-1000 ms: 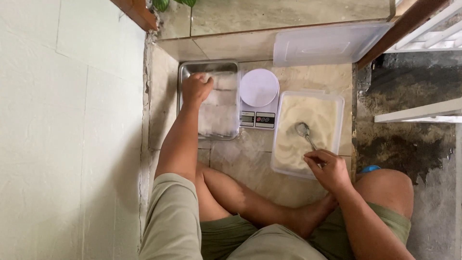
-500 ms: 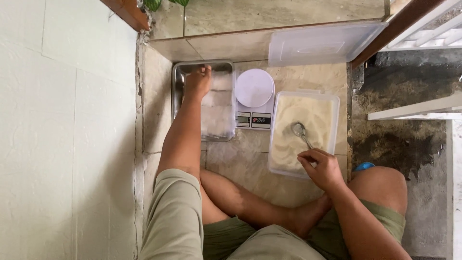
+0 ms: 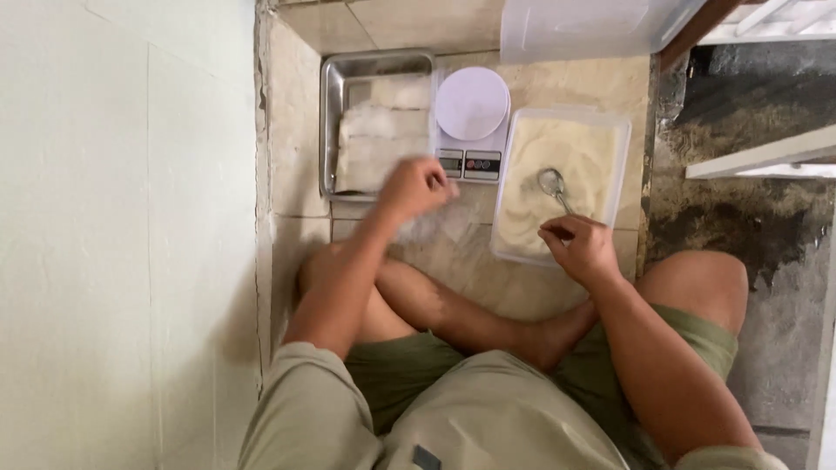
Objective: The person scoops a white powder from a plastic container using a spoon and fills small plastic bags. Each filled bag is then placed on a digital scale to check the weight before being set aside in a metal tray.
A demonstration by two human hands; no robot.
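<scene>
— Two hands, each on its own thing. Which holds what?

— Left hand [image 3: 420, 185] is closed, fingers together, on a thin clear sheet [image 3: 431, 224], blurred, that trails down from the fist toward the floor. It looks like a plastic bag or wrap; I cannot tell which.

— And where does that sit?

— Just off the near edge of the metal tray [image 3: 332, 122], by the near left corner of the scale [image 3: 471, 126]. More pale sheets [image 3: 379, 144] lie stacked in the tray, just beyond the knuckles.

— The right?

— Right hand [image 3: 579, 248] pinches the handle end of a spoon [image 3: 552, 184], fingers together on it. The bowl of the spoon rests in the pale cream filling of the tub [image 3: 614, 130], which stands on the floor to the right of the scale.

— How does the spoon lie?

— Its long axis runs from the hand away and slightly left, bowl at the far end, near the tub's middle. The hand itself is at the tub's near edge.

— Which hand is nearer the scale?

— The left, nearly touching its near corner. The scale's round white plate is bare. The right is well to the side, over the tub.

— Anything else around?

— A clear lid [image 3: 592, 26] lies past the tub at the far edge, and the person sits cross-legged on the tiled floor [image 3: 470, 278].
</scene>
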